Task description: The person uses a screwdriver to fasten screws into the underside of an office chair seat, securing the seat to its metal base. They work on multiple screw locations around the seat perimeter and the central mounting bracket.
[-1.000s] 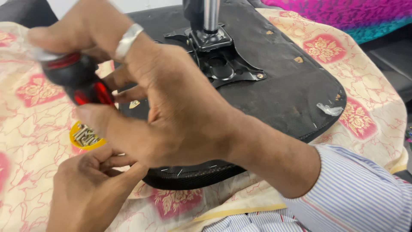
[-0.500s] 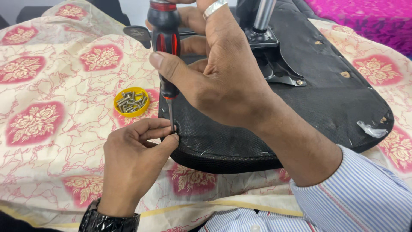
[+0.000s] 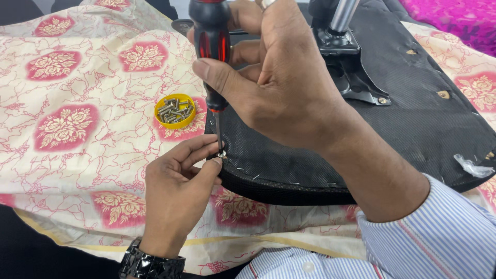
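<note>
screwdriver point(image 3: 212, 46), black and red handle, gripped upright in right hand point(image 3: 279, 77), fingers wrapped round the handle, thumb pressed across its front. shaft pointing down, tip set on small silver screw point(image 3: 222, 154) at the near left edge of upturned black chair seat point(image 3: 413, 119). left hand point(image 3: 175, 196) below, thumb and forefinger pinched narrow on the screw, steadying it at the tip. yellow lid point(image 3: 175, 110) full of screws just left of the seat, resting on floral cloth point(image 3: 67, 124). metal seat bracket point(image 3: 346, 57) at the seat's middle, behind the right hand.
</note>
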